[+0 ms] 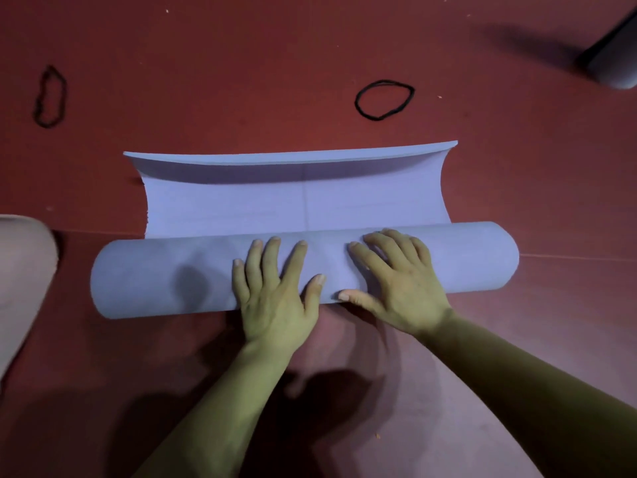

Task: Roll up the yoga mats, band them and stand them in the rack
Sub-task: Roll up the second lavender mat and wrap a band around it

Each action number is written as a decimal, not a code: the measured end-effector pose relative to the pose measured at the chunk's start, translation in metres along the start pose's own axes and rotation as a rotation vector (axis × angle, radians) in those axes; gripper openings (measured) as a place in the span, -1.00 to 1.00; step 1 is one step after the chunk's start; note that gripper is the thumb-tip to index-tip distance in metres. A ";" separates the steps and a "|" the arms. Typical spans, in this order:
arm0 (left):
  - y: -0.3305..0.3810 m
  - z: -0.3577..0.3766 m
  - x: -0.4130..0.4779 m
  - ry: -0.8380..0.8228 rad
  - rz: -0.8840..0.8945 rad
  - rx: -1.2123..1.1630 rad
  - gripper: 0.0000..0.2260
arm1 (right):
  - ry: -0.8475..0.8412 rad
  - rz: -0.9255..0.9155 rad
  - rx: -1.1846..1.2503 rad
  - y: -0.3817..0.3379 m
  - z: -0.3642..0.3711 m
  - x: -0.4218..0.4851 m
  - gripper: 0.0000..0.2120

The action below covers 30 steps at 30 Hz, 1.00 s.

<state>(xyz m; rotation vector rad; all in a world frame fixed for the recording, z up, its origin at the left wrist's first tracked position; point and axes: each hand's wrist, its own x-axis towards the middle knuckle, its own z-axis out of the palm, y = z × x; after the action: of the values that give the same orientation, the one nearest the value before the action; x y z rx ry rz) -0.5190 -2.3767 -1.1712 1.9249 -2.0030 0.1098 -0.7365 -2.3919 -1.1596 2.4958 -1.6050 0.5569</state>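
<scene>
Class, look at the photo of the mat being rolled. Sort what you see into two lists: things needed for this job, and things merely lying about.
In the job: purple mat, left hand and right hand pressing its roll, left black band, right black band.
Lying about: pink object at left edge, grey object top right; both unidentifiable.

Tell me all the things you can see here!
mat: one, lilac, middle of the floor, mostly rolled, the far end not yet rolled
bands: two, black, lying on the floor past the mat, one far left, one right of the middle
floor: one, red, under everything
grey thing: one, top right corner, cut off by the edge; cannot tell what it is
pink thing: one, left edge, cut off; cannot tell what it is
left hand: one, flat on the roll
right hand: one, flat on the roll beside the left
</scene>
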 end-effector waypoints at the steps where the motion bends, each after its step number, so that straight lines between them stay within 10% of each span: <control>1: 0.000 -0.001 0.005 -0.010 0.003 -0.001 -0.49 | -0.013 0.004 -0.007 -0.001 0.000 0.000 -0.30; 30: -0.007 0.011 0.032 0.043 0.058 -0.034 -0.52 | 0.086 0.087 0.053 0.014 0.026 0.038 -0.37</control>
<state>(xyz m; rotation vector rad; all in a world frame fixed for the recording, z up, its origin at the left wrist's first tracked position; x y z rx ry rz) -0.5143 -2.4110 -1.1734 1.8289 -2.0203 0.1296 -0.7289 -2.4381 -1.1712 2.4119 -1.6945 0.7169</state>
